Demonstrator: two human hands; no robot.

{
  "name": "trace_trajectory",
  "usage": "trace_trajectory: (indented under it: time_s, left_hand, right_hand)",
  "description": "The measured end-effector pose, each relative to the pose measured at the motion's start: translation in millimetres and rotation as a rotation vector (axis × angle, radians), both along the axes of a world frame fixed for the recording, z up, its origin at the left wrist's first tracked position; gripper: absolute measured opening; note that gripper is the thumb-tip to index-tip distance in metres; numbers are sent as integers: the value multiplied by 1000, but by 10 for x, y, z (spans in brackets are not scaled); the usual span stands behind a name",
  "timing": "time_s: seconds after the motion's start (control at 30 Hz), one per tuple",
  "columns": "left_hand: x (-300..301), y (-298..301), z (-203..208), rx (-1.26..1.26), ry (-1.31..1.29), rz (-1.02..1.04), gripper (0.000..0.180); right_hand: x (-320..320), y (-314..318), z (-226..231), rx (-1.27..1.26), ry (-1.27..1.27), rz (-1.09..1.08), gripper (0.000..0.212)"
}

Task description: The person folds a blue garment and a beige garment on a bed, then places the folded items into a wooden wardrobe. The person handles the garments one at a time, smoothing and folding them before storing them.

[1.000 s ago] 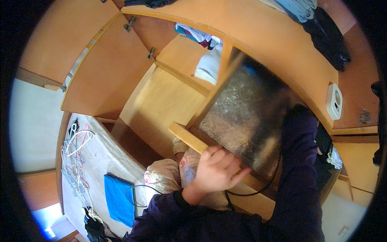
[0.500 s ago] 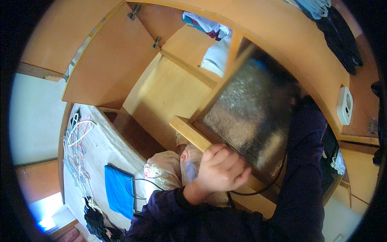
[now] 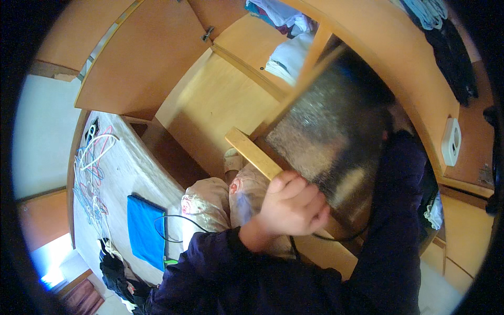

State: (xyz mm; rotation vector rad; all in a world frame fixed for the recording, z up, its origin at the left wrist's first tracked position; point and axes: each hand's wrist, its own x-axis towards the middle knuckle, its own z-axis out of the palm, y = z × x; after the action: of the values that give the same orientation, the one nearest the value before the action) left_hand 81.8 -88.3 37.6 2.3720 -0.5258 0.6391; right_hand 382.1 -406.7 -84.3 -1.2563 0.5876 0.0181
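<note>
A large flat grey panel (image 3: 331, 131) with a dull silvery, speckled face leans tilted inside an open wooden wardrobe compartment. My left hand (image 3: 291, 206) is curled around the panel's lower left corner, just beside the light wooden shelf edge (image 3: 252, 153). My right arm in a dark sleeve (image 3: 399, 210) reaches up along the panel's right side. The right hand itself is hidden at the panel's far edge. A thin black cord (image 3: 336, 239) hangs below the panel.
The wardrobe door (image 3: 142, 58) stands open at the upper left. Folded clothes (image 3: 286, 58) lie on an upper shelf. Below are floral bundles (image 3: 210, 199), a blue cloth (image 3: 144, 231) and tangled cables (image 3: 92, 168) on a pale surface. A white box (image 3: 451, 142) is fixed on the right.
The view has drawn slightly closer to the wardrobe. My left hand stays clenched on the panel's lower corner, and the panel keeps its tilt.
</note>
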Motion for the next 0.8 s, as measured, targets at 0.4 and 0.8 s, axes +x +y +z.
trace_trajectory:
  time_s: [0.4, 0.8]
  left_hand:
    - [16, 16, 9, -80, -87, -16, 13]
    - [-947, 559, -287, -1392, 909, -131, 45]
  right_hand:
    - [-1467, 624, 789, 395, 209, 325, 45]
    - [-2686, 1265, 3015, 187, -177, 573, 41]
